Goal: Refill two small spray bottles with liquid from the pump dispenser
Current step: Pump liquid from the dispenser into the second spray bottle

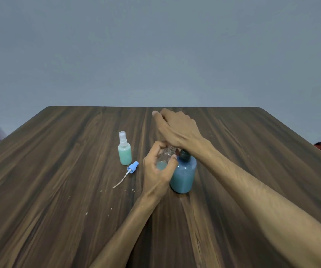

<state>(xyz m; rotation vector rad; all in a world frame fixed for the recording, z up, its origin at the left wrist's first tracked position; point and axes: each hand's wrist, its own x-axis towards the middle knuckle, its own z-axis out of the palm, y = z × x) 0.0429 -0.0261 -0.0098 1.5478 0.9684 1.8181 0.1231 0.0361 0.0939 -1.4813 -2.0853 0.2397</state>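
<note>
Standing: two spray bottles (125,154) (165,157), one pump dispenser (183,174), one loose sprayer (132,167).

Table (59,171): dark wood-grain top, matt, looks laminate-smooth, a few pale specks. Filled spray bottle (125,154): translucent frosted plastic, clear cap. Held bottle (165,156): clear glossy plastic. Dispenser (183,175): translucent plastic, dark matt collar. Loose sprayer (133,167): smooth blue plastic, thin whitish tube.

Mid-desk (59,171): pump dispenser (183,175). Touching it at nine o'clock, open bottle (165,157). Farther at nine, capped spray bottle (125,151); loose sprayer head (131,168) at its five o'clock.
</note>
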